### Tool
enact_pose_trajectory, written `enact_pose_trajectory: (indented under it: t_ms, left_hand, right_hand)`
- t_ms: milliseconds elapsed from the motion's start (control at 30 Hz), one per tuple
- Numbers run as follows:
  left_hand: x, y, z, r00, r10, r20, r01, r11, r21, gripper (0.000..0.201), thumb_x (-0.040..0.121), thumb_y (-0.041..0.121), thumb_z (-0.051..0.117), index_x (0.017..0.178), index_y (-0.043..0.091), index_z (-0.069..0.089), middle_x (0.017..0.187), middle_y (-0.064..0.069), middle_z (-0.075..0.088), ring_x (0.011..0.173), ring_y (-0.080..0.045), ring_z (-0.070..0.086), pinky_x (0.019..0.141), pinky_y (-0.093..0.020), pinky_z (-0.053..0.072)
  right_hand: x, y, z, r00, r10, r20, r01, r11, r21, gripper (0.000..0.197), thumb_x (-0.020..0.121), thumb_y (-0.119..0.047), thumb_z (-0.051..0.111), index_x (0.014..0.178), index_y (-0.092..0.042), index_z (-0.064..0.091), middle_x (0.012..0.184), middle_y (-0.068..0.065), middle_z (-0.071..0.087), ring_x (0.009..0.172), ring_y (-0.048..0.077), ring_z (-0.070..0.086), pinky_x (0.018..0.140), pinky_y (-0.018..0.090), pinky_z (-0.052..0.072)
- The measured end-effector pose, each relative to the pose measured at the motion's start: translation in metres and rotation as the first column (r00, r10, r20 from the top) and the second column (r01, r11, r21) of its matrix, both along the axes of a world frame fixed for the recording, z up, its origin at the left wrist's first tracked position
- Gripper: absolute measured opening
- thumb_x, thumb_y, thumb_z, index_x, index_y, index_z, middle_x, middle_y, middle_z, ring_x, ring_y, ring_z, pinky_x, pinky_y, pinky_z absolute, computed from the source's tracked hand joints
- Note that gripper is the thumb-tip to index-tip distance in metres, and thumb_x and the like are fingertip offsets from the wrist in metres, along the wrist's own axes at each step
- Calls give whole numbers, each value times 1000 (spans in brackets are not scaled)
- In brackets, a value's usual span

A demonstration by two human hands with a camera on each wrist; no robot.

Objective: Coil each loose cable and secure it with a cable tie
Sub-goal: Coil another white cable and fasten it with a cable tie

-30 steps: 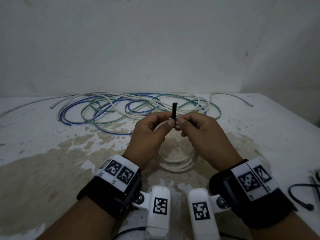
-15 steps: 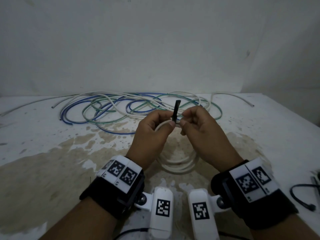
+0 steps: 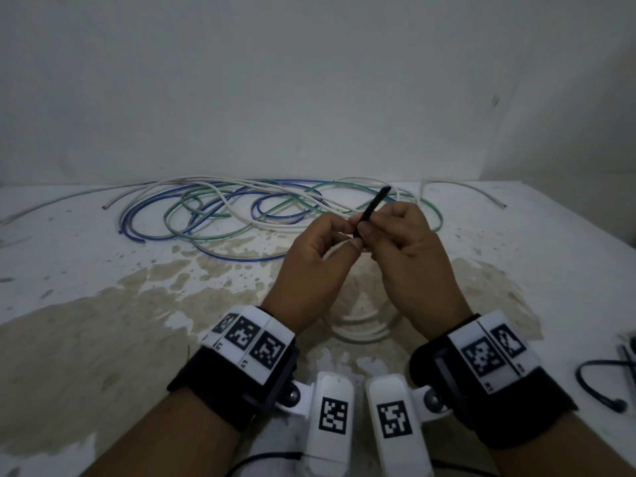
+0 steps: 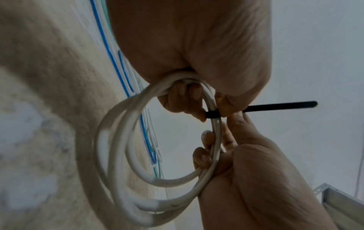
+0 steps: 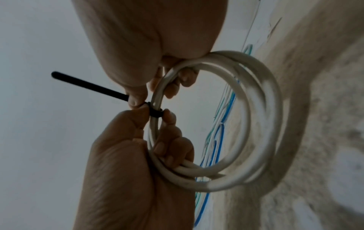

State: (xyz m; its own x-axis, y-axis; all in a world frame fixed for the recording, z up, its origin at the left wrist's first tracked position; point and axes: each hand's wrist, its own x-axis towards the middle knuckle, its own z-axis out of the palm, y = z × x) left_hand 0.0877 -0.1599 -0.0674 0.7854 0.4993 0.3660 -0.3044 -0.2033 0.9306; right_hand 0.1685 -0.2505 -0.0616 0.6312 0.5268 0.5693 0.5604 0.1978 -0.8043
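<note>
Held up over the stained table [image 3: 103, 339], a coiled white cable [image 4: 122, 155] with both hands curled round its turns; left hand [image 3: 309, 270] pinching the coil where the black cable tie [image 4: 211, 114] wraps it; right hand [image 3: 413, 266] pinching the tie's free tail just above that wrap, tail slanting up and to the right. Loose beyond the hands near the wall, a tangle of blue, green and white cables [image 3: 213, 215]; off at the right edge, a black cord [image 3: 599, 387].
</note>
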Motion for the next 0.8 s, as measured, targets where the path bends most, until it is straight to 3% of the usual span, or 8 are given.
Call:
enact_pose_trajectory:
  t_ms: [67, 167, 367, 433, 500, 633, 700, 800]
  left_hand:
    - [0, 1, -1, 999, 2, -35, -2, 1000, 24, 7, 83, 21, 57, 78, 19, 53, 68, -4, 54, 43, 0, 40, 48, -16, 32]
    - [0, 3, -2, 996, 30, -82, -21, 994, 107, 10, 84, 27, 56, 77, 20, 54, 69, -5, 56, 44, -3, 41, 50, -23, 33]
    - [0, 0, 2, 998, 59, -14, -58, 994, 96, 13, 96, 14, 52, 99, 25, 59, 79, 7, 60, 48, 5, 48, 49, -11, 36]
    - [0, -1, 1, 999, 51, -5, -51, 995, 88, 13, 96, 13, 51, 102, 22, 59, 76, 14, 61, 51, 7, 50, 50, -10, 37]
    - [0, -1, -1, 999, 25, -43, -20, 995, 102, 12, 97, 12, 50, 95, 23, 56, 63, 20, 58, 50, 8, 49, 50, -10, 37]
    - [0, 0, -2, 993, 0, -114, 14, 992, 122, 14, 98, 12, 49, 92, 24, 54, 65, 10, 54, 44, 2, 43, 47, -14, 34]
    - [-1, 2, -1, 991, -21, -134, 27, 999, 39, 13, 98, 13, 48, 91, 22, 53, 64, 2, 51, 41, -5, 36, 43, -19, 31]
    - [-2, 7, 3, 994, -69, -87, 50, 977, -205, 9, 99, 12, 46, 93, 16, 51, 62, -2, 49, 39, -8, 30, 40, -17, 26]
  right_hand:
    - [-1, -1, 0, 1000, -13, 25, 12, 1000, 12, 14, 92, 1, 53, 96, 5, 67, 94, -3, 43, 82, -16, 54, 73, 3, 41]
    - [1, -1, -1, 998, -28, 51, 28, 1000, 5, 14, 92, 2, 53, 95, 4, 67, 94, -6, 41, 84, -17, 54, 76, 3, 41]
    - [1, 1, 1, 993, -75, 89, 78, 997, -22, 15, 88, -23, 51, 90, -28, 65, 102, 2, 46, 96, 5, 52, 82, 8, 40]
    - [-2, 2, -1, 991, -86, 100, 88, 996, -20, 16, 88, -24, 51, 90, -36, 61, 106, 1, 44, 99, -2, 49, 83, 5, 37]
    - [-3, 1, -3, 993, -76, 85, 77, 997, -11, 16, 86, -21, 51, 92, -29, 63, 105, -4, 43, 95, -12, 47, 82, 1, 35]
    - [6, -1, -6, 999, 0, -32, -1, 1000, -31, 17, 88, -18, 53, 94, -15, 68, 106, 0, 51, 101, 6, 57, 92, 24, 47]
    - [8, -3, -2, 997, 42, -70, -46, 997, -55, 16, 89, -20, 55, 94, -21, 70, 106, 3, 59, 103, 14, 61, 93, 32, 48]
    - [14, -7, 3, 983, 48, -175, -67, 992, -106, 20, 92, -20, 59, 101, -38, 64, 100, -7, 68, 95, 6, 65, 87, 27, 50]
